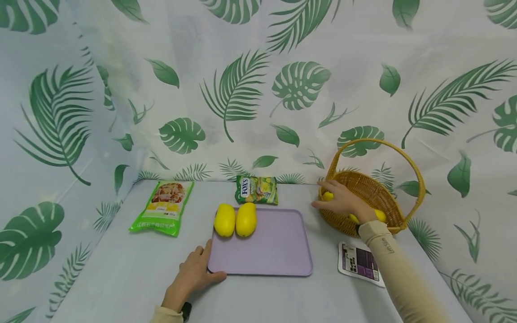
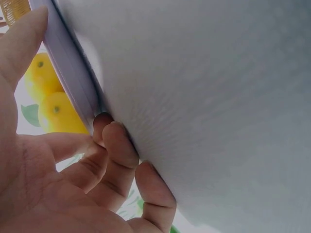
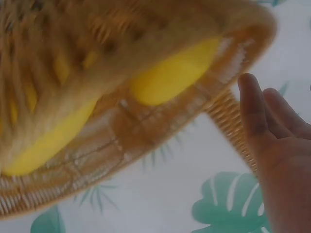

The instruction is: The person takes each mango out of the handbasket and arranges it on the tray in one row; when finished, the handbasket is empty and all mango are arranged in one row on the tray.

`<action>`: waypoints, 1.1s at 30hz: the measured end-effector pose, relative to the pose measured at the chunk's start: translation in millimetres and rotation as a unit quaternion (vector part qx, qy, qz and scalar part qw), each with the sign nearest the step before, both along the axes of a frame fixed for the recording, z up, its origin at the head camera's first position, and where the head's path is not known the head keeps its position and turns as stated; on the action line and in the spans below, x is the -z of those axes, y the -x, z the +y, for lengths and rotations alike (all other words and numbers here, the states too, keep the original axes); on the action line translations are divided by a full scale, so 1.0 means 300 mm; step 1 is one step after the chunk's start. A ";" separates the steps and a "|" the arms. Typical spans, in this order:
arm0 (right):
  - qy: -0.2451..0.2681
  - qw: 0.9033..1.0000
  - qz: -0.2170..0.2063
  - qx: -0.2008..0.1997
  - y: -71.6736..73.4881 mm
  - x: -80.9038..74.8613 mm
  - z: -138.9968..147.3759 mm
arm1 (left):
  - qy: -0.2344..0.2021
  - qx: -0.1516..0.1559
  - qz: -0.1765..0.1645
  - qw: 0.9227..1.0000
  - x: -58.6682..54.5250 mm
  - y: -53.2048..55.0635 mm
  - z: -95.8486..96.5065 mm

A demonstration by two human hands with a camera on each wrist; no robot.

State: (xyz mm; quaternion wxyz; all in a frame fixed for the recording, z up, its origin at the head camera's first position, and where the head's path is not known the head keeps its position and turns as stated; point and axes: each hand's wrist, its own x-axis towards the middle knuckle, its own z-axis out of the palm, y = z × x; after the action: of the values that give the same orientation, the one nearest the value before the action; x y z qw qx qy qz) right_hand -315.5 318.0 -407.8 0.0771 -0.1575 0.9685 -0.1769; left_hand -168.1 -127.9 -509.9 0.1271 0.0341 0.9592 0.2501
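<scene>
A lilac tray lies on the table with two yellow oval, mango-like fruits side by side in its back left corner. At its front left corner, my left hand rests with the thumb along the front edge and the fingers by the left side; the left wrist view shows the fingertips down at the table. Over the left part of a wicker basket reaches my right hand, fingers extended and holding nothing. More yellow fruits lie in the basket, partly hidden by that hand and the rim.
A green food packet lies at the back left. Behind the tray is a green FOX'S candy bag. A purple-and-white package lies in front of the basket, whose tall handle arches up. A leaf-printed curtain stands behind the table.
</scene>
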 end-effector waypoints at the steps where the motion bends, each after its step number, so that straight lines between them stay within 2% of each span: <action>1: -0.006 1.000 -0.002 0.002 0.005 0.000 0.012 | 0.000 0.000 0.000 1.000 0.000 0.000 0.000; 8: -0.054 0.998 -0.023 0.015 0.037 -0.008 0.079 | 0.004 -0.003 -0.003 1.000 0.004 0.002 0.000; 18: -0.056 0.998 -0.032 0.027 0.073 0.001 0.130 | 0.003 -0.008 -0.005 1.000 0.005 0.008 -0.004; 27: -0.098 0.993 -0.053 0.031 0.108 0.045 0.162 | -0.003 -0.012 -0.005 1.000 0.002 0.002 0.003; 33: -0.100 0.993 -0.060 0.029 0.110 0.035 0.168 | -0.005 -0.015 -0.003 1.000 -0.004 -0.004 0.002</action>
State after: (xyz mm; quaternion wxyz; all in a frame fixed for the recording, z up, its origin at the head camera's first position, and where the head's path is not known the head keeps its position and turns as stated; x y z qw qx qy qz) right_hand -348.6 368.5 -418.4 0.1451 -0.1098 0.9791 -0.0907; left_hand -166.9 -127.3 -508.6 0.1260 0.0195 0.9579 0.2571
